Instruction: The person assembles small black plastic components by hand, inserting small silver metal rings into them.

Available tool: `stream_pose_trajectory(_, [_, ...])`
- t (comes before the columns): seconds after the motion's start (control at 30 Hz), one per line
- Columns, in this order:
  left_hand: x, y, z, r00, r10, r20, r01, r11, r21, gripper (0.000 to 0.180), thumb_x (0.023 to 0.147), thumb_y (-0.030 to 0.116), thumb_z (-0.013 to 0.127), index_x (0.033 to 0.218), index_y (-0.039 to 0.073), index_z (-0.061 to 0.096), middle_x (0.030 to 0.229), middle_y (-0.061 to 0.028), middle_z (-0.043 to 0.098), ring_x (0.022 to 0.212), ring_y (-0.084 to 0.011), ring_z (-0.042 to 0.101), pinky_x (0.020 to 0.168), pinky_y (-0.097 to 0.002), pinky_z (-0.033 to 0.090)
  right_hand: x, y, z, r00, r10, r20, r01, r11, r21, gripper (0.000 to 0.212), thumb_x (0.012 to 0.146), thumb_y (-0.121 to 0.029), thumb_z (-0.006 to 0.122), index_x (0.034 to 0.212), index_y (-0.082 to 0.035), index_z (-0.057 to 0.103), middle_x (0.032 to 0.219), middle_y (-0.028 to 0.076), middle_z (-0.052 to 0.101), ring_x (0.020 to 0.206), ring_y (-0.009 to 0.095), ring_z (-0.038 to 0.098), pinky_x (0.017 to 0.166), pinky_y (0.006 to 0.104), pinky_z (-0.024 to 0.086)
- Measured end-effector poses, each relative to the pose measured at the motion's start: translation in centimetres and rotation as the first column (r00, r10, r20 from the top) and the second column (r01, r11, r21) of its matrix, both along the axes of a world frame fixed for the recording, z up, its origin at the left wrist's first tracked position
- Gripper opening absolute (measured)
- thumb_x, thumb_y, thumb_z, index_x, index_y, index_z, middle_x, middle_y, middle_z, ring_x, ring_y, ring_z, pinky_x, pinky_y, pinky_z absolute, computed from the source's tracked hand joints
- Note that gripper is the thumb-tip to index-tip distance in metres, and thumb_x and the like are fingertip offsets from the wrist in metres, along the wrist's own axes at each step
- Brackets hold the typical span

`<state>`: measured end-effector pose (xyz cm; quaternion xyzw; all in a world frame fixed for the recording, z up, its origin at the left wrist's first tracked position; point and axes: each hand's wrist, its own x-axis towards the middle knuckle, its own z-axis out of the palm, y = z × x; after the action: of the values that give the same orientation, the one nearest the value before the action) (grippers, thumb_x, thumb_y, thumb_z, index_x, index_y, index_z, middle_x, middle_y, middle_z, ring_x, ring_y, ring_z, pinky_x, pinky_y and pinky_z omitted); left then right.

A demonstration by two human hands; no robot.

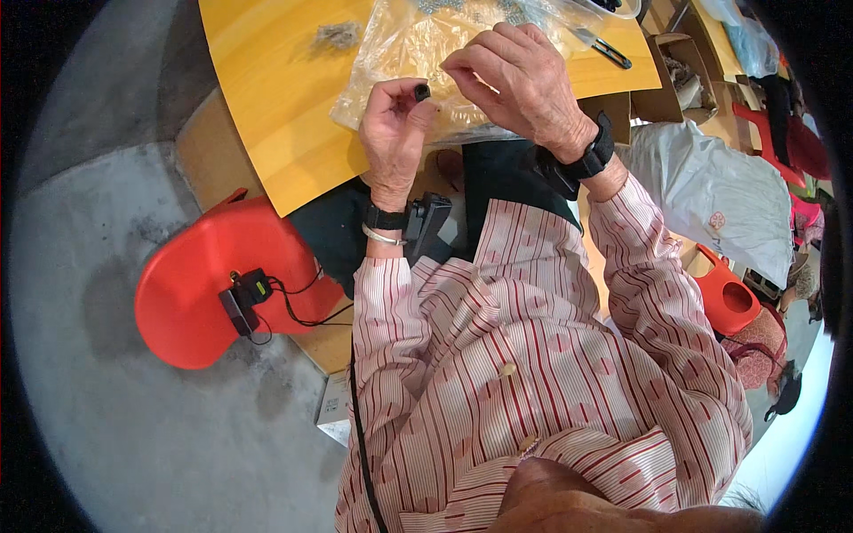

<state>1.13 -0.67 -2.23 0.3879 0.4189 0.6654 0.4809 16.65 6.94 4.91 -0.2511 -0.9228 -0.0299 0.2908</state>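
Centrally, a small black piece [422, 91] with a blunt, squared end is pinched in the left hand [395, 133], held above the near edge of a yellow table [258, 80]. The left thumb and forefinger are closed around it, with its dark end poking out past them. Just to its right is the right hand [533, 84], its fingers curled and its thumb and forefinger reaching toward the piece without touching it; whether anything tiny sits between those tips, I cannot tell.

Beneath both hands, crinkled clear plastic [391, 49] spreads to the table's near edge. Grey metallic pieces [440, 4] show near the far edge (partly cut off by the top of the view). Left of the plastic, toward the left edge, lies a clump of greyish scraps [338, 35]. Near the right edge rests a black-handled tool [611, 53].

Past that right edge stands an open cardboard box [684, 75], with a white sack [711, 195] nearer the person. Off the near-left corner, a red stool [191, 293] carries black devices [244, 298] with cables.
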Motion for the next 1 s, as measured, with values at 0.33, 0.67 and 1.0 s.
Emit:
stream_pose_trajectory(0.33, [0.1, 0.1, -0.4, 0.998, -0.005, -0.069, 0.004, 1.000, -0.002, 0.025, 0.077, 0.004, 0.071, 0.096, 0.000, 0.055, 0.081, -0.0007, 0.055, 0.071, -0.0073, 0.049, 0.066, -0.0191, 0.043, -0.3, -0.5, 0.7, 0.991, 0.046, 0.122, -0.056, 0.996, 0.073, 0.021, 0.077, -0.018, 0.069, 0.096, -0.012, 0.061, 0.087, 0.002, 0.059, 0.081, 0.017, 0.056, 0.075, 0.0297, 0.040])
stream_pose_trajectory(0.67, [0.1, 0.2, -0.5, 0.972, 0.036, -0.232, -0.034, 0.999, 0.013, 0.025, 0.074, 0.007, 0.074, 0.091, 0.001, 0.057, 0.077, -0.0022, 0.060, 0.068, -0.0082, 0.053, 0.064, -0.0205, 0.045, 0.2, -0.7, 0.6, 0.971, 0.071, 0.226, -0.104, 0.985, 0.138, 0.025, 0.078, -0.020, 0.069, 0.100, -0.013, 0.061, 0.090, 0.001, 0.060, 0.087, 0.018, 0.056, 0.089, 0.0348, 0.037])
stream_pose_trajectory(1.0, [0.1, 0.1, -0.6, 0.971, -0.020, -0.238, 0.024, 1.000, 0.011, 0.024, 0.077, -0.001, 0.069, 0.097, 0.000, 0.055, 0.083, 0.0004, 0.055, 0.075, -0.0068, 0.049, 0.071, -0.0184, 0.041, 0.6, -1.0, -0.1, 0.966, 0.115, 0.233, -0.140, 0.986, 0.091, 0.029, 0.075, -0.015, 0.070, 0.103, -0.011, 0.062, 0.090, 0.002, 0.060, 0.084, 0.018, 0.056, 0.087, 0.0354, 0.039])
